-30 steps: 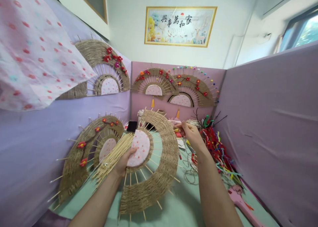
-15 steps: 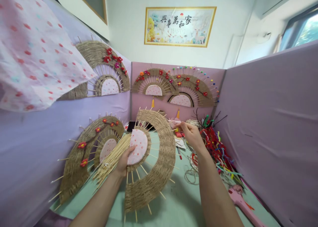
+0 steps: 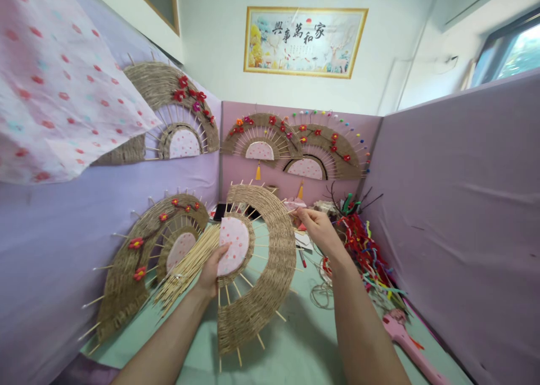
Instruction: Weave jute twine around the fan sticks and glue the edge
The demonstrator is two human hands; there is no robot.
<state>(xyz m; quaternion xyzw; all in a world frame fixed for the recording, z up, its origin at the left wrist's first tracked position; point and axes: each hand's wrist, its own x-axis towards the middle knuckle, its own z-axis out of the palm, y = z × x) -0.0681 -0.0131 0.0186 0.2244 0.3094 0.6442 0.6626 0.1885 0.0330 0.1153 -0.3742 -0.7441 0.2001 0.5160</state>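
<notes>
A half-round fan (image 3: 280,244), woven of brown cord over thin wooden sticks, stands tilted above the table. My left hand (image 3: 214,270) grips it at the dotted pink cloth half-circle (image 3: 233,244), thumb on the front and the other fingers hidden behind. My right hand (image 3: 316,225) is closed in a pinch at the fan's upper right rim, on the end of a thin stick that sticks out there. Behind my left hand lies a bundle of loose sticks (image 3: 189,264).
A finished-looking fan with red flowers (image 3: 126,284) leans at the left; more fans (image 3: 257,129) hang on the partitions. At the right are coloured pipe cleaners (image 3: 363,244), a cord loop (image 3: 323,295), a red pen (image 3: 302,258) and a pink glue gun (image 3: 405,340). Dotted cloth (image 3: 71,93) hangs upper left.
My right hand has come slightly left, closer to the fan's rim. The fan's lower end has swung a little to the right in my left hand's grip.
</notes>
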